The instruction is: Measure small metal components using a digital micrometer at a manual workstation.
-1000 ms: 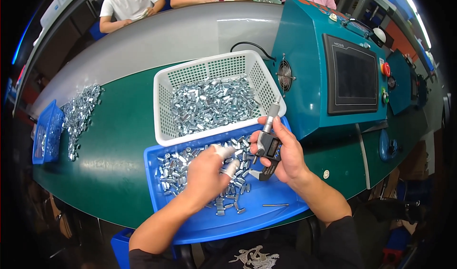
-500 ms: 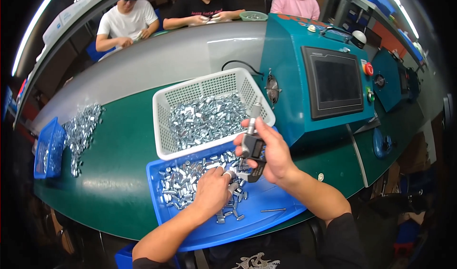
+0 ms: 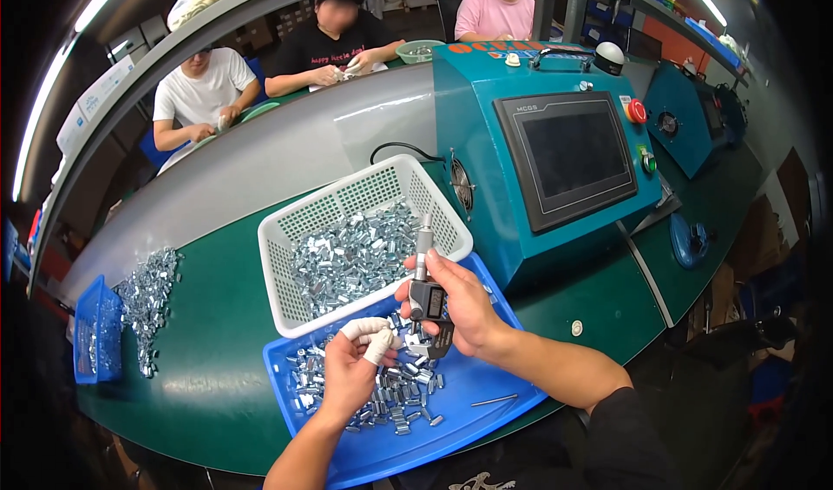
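In my right hand (image 3: pixel 468 309) is a digital micrometer (image 3: pixel 428 301), its dark frame low and its silver thimble pointing up and away. My left hand (image 3: pixel 351 370), with white covers on thumb and fingers, is closed in a pinch just left of the micrometer's jaws. What it pinches is too small and partly hidden to name. Beneath both hands a blue tray (image 3: pixel 473 381) holds a heap of small silvery metal cylinders (image 3: pixel 403 394). A thin metal rod (image 3: pixel 495 400) lies in the tray's right part.
A white perforated basket (image 3: pixel 271 269) of similar metal pieces overlaps the tray's far edge. Left lie a loose pile (image 3: pixel 147 303) and a small blue bin (image 3: pixel 97 334). A teal machine with a screen (image 3: pixel 568 156) stands right. Several people sit across the bench.
My left hand has lifted from the heap, turned, and come to the micrometer's jaws in a pinch. The right hand still holds the micrometer. The whole view has shifted and tilted.
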